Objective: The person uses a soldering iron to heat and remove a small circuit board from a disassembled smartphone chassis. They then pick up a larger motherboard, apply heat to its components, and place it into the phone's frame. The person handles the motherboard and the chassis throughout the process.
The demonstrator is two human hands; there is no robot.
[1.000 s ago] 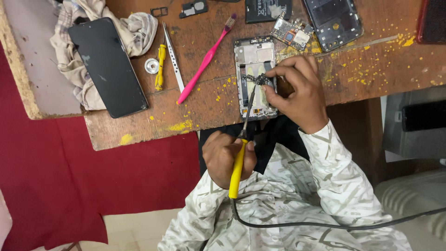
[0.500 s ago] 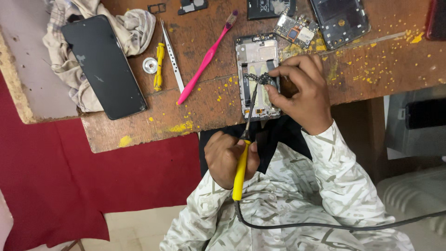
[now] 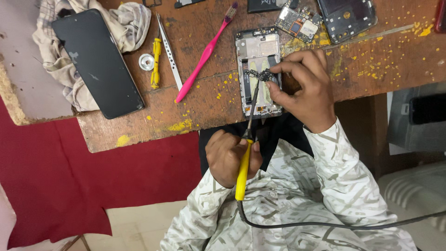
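An opened phone frame (image 3: 258, 51) lies on the worn wooden table (image 3: 204, 109), near its front edge. My right hand (image 3: 304, 88) rests on the frame's right side and pinches a small black part (image 3: 261, 74) against it with thumb and forefinger. My left hand (image 3: 225, 158) is below the table edge, closed around the yellow handle of a soldering iron (image 3: 242, 169). The iron's thin metal shaft runs up to the black part and its tip touches it. A black cable leaves the handle across my patterned sleeve.
Left of the frame lie a pink toothbrush (image 3: 204, 53), metal tweezers (image 3: 169, 51), a small yellow screwdriver (image 3: 155, 62) and a metal ring (image 3: 146, 62). A black phone (image 3: 97, 62) rests on a cloth (image 3: 132, 21). A circuit board (image 3: 299, 21) and another phone shell (image 3: 348, 16) sit at the back.
The view has drifted slightly, so the table sits a little higher in frame. Both hands keep their hold, and the iron's tip stays at the black part.
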